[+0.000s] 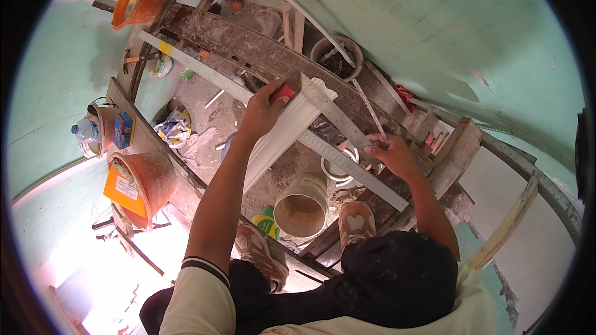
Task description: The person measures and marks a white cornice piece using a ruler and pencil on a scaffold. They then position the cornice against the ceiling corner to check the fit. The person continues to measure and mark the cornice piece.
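Observation:
A white grooved moulding [282, 133] slants up between my arms. Across its far end lies a metal square [338, 115] with a red part at its stock. My left hand [264, 111] is closed around that stock and presses it against the moulding. At the blade's other end, my right hand [394, 156] has its fingers closed on a thin pale strip [367, 105] that points away from me; its exact kind is unclear. The fingers also touch or nearly touch the blade. A long metal straightedge [208, 73] passes beneath the moulding.
Wooden planks [217, 37] form a platform around a littered gap. Below stands a white bucket [301, 208]; a grey bucket [335, 56] is by the wall. Orange buckets [143, 3] and a hammer [139, 58] are left. My shoes [356, 220] rest near the gap.

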